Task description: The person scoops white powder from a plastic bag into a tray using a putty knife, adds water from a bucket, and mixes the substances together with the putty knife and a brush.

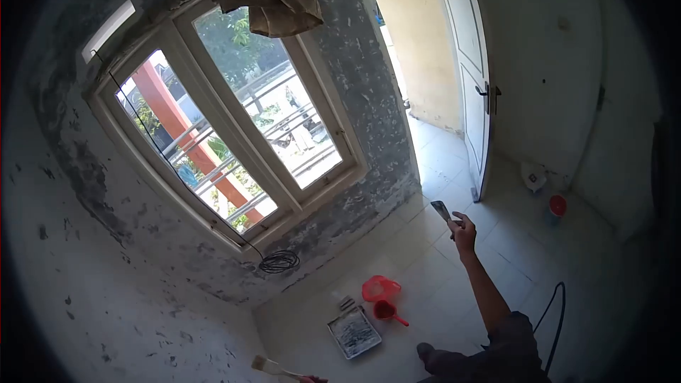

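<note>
My right hand [464,234] is raised in front of me at the end of an outstretched arm. Its fingers are closed round the handle of a putty knife [440,210], whose dark flat blade points up and left. At the bottom edge only part of my left hand [312,379] shows, gripping the thin handle of a paintbrush [264,364] with pale, wide bristles. Between the hands, on the floor, lies a paint tray [355,332] smeared dark grey. A red dipper [386,311] and a crumpled red plastic bag [381,288] lie beside it.
A wooden-framed window [241,120] is set in a patchy grey wall, with cloth [284,10] hanging over its top. Coiled black cable [279,261] hangs under the sill. A white door [472,85] stands ajar at right; a red bucket [557,207] sits on the tiled floor.
</note>
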A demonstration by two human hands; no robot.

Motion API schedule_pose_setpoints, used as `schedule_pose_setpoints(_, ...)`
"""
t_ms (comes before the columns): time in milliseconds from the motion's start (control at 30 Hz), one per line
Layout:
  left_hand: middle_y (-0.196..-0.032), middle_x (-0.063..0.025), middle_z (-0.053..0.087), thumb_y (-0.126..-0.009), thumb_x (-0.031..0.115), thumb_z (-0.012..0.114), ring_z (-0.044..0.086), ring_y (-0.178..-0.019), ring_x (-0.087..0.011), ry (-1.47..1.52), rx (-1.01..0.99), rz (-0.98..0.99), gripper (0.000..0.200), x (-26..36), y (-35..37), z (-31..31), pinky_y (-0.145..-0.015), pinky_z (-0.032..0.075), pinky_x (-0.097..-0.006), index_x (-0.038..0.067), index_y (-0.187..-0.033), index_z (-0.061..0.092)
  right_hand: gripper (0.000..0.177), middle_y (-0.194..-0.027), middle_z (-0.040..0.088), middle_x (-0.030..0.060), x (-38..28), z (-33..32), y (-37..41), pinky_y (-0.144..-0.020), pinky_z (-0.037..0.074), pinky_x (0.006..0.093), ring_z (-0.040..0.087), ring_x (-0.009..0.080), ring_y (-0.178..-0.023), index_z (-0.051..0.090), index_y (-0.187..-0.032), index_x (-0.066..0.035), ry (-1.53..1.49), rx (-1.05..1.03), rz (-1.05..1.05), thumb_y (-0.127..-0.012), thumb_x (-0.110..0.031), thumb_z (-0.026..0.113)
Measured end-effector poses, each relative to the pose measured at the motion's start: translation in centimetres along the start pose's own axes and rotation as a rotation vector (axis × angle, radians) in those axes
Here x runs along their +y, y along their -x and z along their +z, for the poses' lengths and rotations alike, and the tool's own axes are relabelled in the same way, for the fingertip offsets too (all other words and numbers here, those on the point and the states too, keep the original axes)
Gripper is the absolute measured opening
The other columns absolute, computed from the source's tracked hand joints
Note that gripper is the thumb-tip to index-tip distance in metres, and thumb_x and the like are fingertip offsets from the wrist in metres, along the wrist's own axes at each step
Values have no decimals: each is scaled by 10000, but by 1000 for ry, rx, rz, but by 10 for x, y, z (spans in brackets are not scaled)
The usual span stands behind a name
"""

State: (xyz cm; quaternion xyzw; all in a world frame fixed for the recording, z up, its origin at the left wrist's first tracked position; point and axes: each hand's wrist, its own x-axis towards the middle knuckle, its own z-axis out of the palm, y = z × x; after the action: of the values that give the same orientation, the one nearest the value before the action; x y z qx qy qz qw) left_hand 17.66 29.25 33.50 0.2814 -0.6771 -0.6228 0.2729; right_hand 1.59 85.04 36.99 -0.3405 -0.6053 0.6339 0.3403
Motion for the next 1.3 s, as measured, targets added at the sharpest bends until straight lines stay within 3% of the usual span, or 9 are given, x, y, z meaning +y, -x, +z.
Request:
schedule_pose_setpoints(67, -721, -6, 503, -1109, 393, 470, 500, -557, -108, 64, -39, -44, 403, -5, -31, 41, -464, 426, -265, 65, -888, 545, 403, -799, 697, 38, -3, 2, -15, -501, 439, 253, 547, 85, -544, 677, -1292, -18, 16, 95, 37, -914, -149, 709)
schedule_pose_setpoints(167, -746, -18, 508, -1112, 407, 458, 503, -565, -134, 85, -151, -108, 405, -6, -41, 72, -519, 452, -290, 72, -901, 543, 384, -821, 700, 42, -32, 46, -39, -521, 458, 253, 557, 81, -570, 700, -1275, -39, 11, 111, -20, -908, -151, 717)
schedule_pose_setpoints(333, -792, -21, 519, -1131, 376, 427, 504, -614, -129, 99, -329, -213, 386, -5, -77, 98, -534, 456, -289, 72, -920, 534, 348, -865, 665, 34, -116, 166, -43, -539, 452, 255, 532, 78, -580, 681, -1286, -24, -56, -370, -48, -955, -129, 666)
schedule_pose_setpoints(500, -786, -39, 543, -1144, 349, 403, 530, -623, -129, 104, -474, -208, 394, 3, -136, 108, -595, 491, -301, 51, -929, 543, 386, -833, 687, 53, -124, 111, 88, -512, 416, 255, 518, 65, -579, 672, -1310, -8, 330, -693, 120, -951, -149, 694)
schedule_pose_setpoints(767, -788, -44, 565, -1141, 326, 421, 551, -636, -123, 36, -673, -167, 376, -3, -237, 80, -607, 506, -299, 38, -945, 564, 508, -765, 552, -31, -67, -36, 327, -525, 369, 242, 459, 61, -579, 641, -1343, 55, 278, 17, 504, -887, -132, 765)
schedule_pose_setpoints(1033, -784, -34, 572, -1139, 342, 430, 569, -617, -136, 1, -731, -438, 357, -23, -278, 48, -576, 497, -295, 58, -965, 560, 116, -719, 537, -18, -11, 20, 487, -502, 388, 259, 493, 79, -555, 571, -983, -92, 93, 501, 526, -1013, -169, 652)
schedule_pose_setpoints(1133, -776, -36, 575, -1137, 355, 423, 572, -597, -146, -142, -722, -553, 362, -61, -288, 2, -565, 485, -291, 68, -962, 560, 126, -714, 528, -13, 17, 0, 527, -503, 404, 270, 512, 84, -564, 570, -964, -79, 156, 358, 509, -1005, -160, 657)
schedule_pose_setpoints(1267, -757, -35, 571, -1134, 373, 413, 586, -631, -143, -288, -586, -903, 368, -102, -273, -95, -556, 470, -298, 80, -970, 561, 146, -724, 534, -26, -63, -6, 544, -579, 427, 263, 519, 78, -627, 604, -973, -67, 59, 21, 789, -983, -189, 684)
schedule_pose_setpoints(1300, -783, -31, 546, -1140, 386, 395, 558, -662, -121, -401, -515, -941, 381, -171, -267, -148, -545, 446, -277, 76, -965, 530, 160, -736, 550, -21, -61, -14, 550, -608, 436, 260, 530, 82, -646, 613, -977, -64, 90, -44, 792, -978, -204, 691)
